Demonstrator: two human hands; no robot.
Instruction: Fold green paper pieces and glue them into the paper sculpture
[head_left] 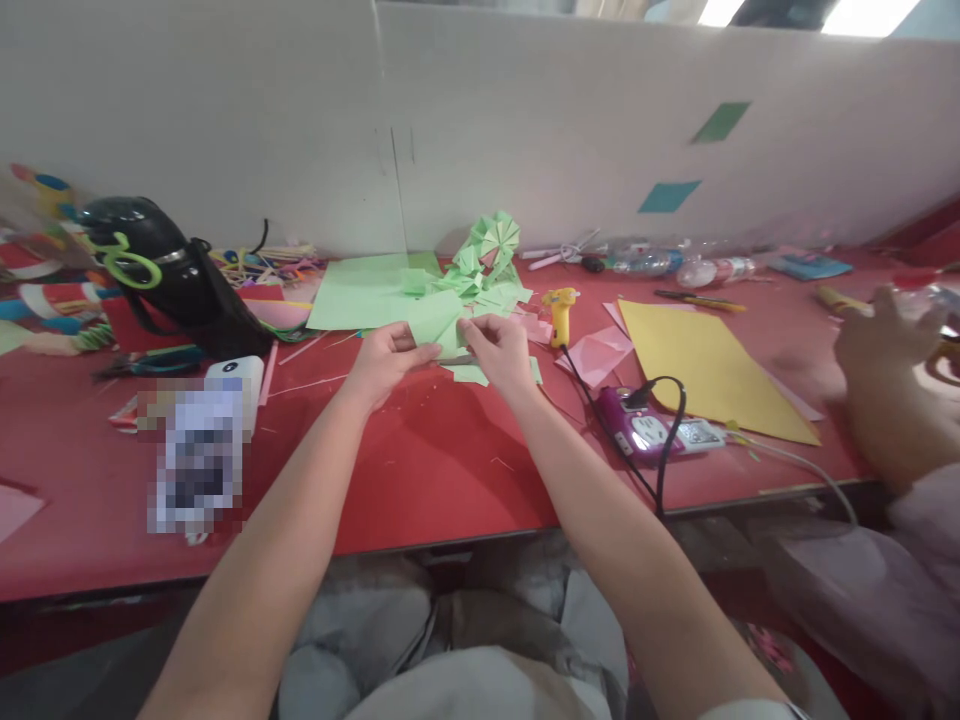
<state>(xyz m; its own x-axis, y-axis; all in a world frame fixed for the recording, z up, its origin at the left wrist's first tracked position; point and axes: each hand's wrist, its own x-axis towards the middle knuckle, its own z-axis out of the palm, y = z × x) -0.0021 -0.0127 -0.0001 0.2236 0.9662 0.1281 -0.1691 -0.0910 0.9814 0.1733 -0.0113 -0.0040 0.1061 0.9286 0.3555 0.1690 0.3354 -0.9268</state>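
Between my two hands is a piece of light green paper (435,318), raised a little over the red table. My left hand (386,362) pinches its left side with thumb and fingers. At the right edge of the same paper, my right hand (499,348) has its fingertips closed. Under my right hand lies a thin grey blade-like tool, partly hidden, with green paper scraps (471,375) beside it. Just behind are a large green sheet (352,290), a heap of folded green pieces (472,275) and a round pleated green paper shape (499,240).
A yellow glue gun (560,315), a purple power strip (637,425) with cables and a yellow sheet (697,360) lie to the right. A black bottle (161,265) and a phone (236,385) are at left. Another person's hand (885,350) is at far right.
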